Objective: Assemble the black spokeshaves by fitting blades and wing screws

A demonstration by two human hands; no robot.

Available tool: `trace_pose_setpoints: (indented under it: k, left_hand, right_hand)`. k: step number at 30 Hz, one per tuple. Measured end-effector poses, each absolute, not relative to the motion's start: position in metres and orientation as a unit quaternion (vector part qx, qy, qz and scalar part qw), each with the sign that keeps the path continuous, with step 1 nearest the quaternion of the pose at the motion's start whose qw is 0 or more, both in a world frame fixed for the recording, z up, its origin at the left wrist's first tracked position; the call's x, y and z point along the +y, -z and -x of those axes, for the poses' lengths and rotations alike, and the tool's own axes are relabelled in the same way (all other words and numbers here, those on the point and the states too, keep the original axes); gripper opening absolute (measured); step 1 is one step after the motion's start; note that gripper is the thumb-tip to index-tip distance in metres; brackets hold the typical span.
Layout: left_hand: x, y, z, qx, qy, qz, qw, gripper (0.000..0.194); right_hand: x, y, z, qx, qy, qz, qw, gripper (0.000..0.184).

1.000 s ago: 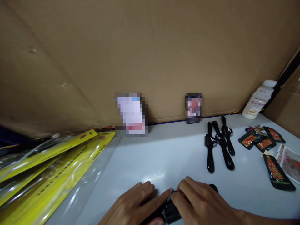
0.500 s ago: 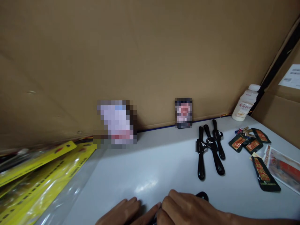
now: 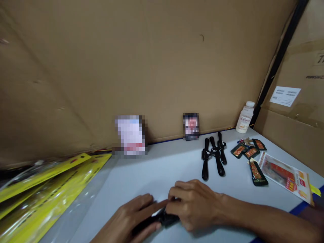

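My right hand (image 3: 194,206) is closed over the middle of a black spokeshave (image 3: 170,221) low on the table, its fingers bunched near a pale metal part. On the left end of the same tool, my left hand (image 3: 131,216) is wrapped, index finger stretched toward the right fingers. Much of the held tool is hidden under both hands. Beyond them, three more black spokeshaves lie side by side: the left one (image 3: 205,158), the middle one (image 3: 217,156) and the right one (image 3: 222,148).
Yellow-carded plastic packages (image 3: 63,182) are piled at the left. Small dark sachets (image 3: 258,172), keys (image 3: 246,141) and a larger food packet (image 3: 285,177) lie at the right. A white bottle (image 3: 245,118) stands by the cardboard wall (image 3: 152,67). Two blurred packs lean there.
The view has tilted down and shifted right, so more of both hands and the held spokeshave shows. Both hands stay on the tool; its black handle end beyond the right hand is now hidden.
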State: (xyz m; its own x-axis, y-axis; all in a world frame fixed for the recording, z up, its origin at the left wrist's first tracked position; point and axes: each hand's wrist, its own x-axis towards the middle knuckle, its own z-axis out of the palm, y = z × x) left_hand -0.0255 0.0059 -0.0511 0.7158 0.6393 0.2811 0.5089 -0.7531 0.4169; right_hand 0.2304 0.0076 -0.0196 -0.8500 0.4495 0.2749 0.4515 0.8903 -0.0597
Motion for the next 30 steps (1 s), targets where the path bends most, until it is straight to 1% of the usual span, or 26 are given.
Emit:
trace_pose_setpoints:
  k: [2, 5, 12, 16, 25, 30]
  left_hand:
    - [0.007, 0.046, 0.021, 0.316, -0.205, -0.912, 0.164, 0.032]
    - [0.008, 0.043, 0.018, 0.321, -0.194, -0.912, 0.166, 0.034]
    - [0.011, 0.038, 0.014, 0.300, -0.193, -0.920, 0.163, 0.036]
    - [0.013, 0.037, 0.012, 0.294, -0.193, -0.921, 0.166, 0.035]
    - [0.016, 0.032, 0.007, 0.292, -0.167, -0.932, 0.137, 0.034]
    - [0.020, 0.031, 0.007, 0.285, -0.146, -0.939, 0.126, 0.031]
  right_hand:
    - [0.004, 0.014, -0.230, -0.958, 0.004, 0.256, 0.130, 0.020]
    - [-0.004, 0.010, -0.231, -0.940, -0.028, 0.308, 0.140, 0.024]
    - [-0.030, 0.016, -0.228, -0.862, -0.076, 0.444, 0.231, 0.023]
    - [-0.037, 0.021, -0.227, -0.845, -0.101, 0.460, 0.252, 0.022]
    - [-0.029, 0.028, -0.231, -0.803, -0.147, 0.486, 0.312, 0.032]
    - [-0.024, 0.033, -0.230, -0.785, -0.146, 0.507, 0.324, 0.024]
